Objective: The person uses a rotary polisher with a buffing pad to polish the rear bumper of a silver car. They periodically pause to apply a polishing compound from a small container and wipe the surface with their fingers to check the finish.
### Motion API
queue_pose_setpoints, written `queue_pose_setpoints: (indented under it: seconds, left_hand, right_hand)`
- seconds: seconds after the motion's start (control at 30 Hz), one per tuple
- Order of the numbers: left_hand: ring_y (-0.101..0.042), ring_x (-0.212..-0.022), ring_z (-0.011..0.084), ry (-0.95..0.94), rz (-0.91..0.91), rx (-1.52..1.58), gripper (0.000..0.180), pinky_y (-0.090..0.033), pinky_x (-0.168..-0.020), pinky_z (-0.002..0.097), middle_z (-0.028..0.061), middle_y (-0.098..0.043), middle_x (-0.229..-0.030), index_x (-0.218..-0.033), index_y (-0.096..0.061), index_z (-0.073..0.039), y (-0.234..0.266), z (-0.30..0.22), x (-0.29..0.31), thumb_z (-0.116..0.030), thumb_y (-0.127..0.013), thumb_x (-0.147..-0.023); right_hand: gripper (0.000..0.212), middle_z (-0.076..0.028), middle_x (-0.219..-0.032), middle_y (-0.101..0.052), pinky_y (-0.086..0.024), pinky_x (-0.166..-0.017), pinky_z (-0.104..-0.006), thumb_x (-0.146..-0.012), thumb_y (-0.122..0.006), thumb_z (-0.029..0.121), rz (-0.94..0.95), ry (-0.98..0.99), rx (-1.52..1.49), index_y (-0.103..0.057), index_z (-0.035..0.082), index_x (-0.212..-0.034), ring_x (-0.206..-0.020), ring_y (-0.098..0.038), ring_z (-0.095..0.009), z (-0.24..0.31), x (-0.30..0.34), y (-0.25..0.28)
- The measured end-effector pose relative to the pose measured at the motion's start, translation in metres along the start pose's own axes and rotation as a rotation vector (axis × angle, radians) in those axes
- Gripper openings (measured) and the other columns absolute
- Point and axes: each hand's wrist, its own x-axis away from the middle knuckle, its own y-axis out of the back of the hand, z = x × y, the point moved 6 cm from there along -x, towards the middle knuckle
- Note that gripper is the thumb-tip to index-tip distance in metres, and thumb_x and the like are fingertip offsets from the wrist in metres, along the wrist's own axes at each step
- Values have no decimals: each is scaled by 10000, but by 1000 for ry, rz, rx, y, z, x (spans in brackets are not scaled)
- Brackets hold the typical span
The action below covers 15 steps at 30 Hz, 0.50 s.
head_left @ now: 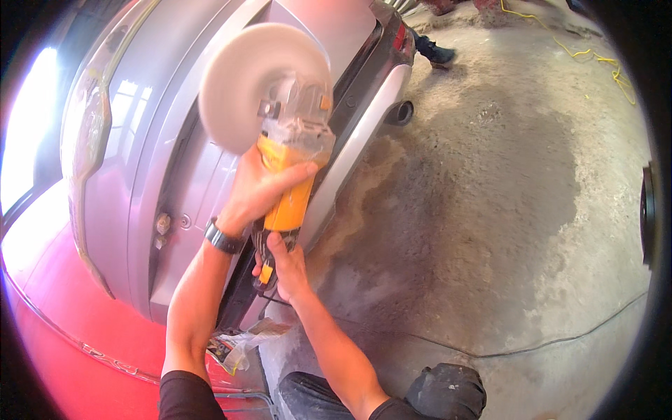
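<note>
A yellow and grey angle polisher (288, 189) is held in both my hands over the rear of a silver car (140, 133). Its large pale buffing pad (234, 84) looks blurred, and it overlaps the car's body panel; whether it touches the paint I cannot tell. My left hand (255, 185), with a dark watch (224, 236) at the wrist, wraps round the front of the body just behind the grey head. Lower down, my right hand (285, 269) grips the black rear handle (264, 248), thumb along its side.
A black power cord (483, 355) runs across the wet-stained concrete floor (476, 231). Below the bumper lies a crumpled plastic bag (252, 339). A red panel (77, 301) curves at lower left. Near the exhaust pipe (401, 113) is a dark shoe (435, 52); a yellow cord (595, 57) lies farther off.
</note>
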Motion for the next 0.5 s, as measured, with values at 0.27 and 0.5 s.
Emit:
queue_pose_setpoints:
  seconds: [0.27, 0.5]
  left_hand:
    - [-679, -1046, 190, -31, -28, -62, 641, -547, -923, 361, 117, -715, -1170, -1285, -610, 24, 9, 6, 0, -255, -881, -775]
    - [-665, -1097, 209, 77, -27, 11, 734, -517, -990, 374, 121, -708, -1206, -1329, -565, 31, 24, 46, 71, -268, -892, -744]
  right_hand:
    - [779, -69, -761, -624, -525, -540, -298, -776, -769, 758, -24, -45, -8, -604, 46, -1046, -605, -642, -177, -5, -6, 0]
    - [659, -25, -710, -638, -507, -522, -277, -805, -800, 688, 29, -4, -48, -654, 65, -959, -605, -647, -134, -84, 25, 13]
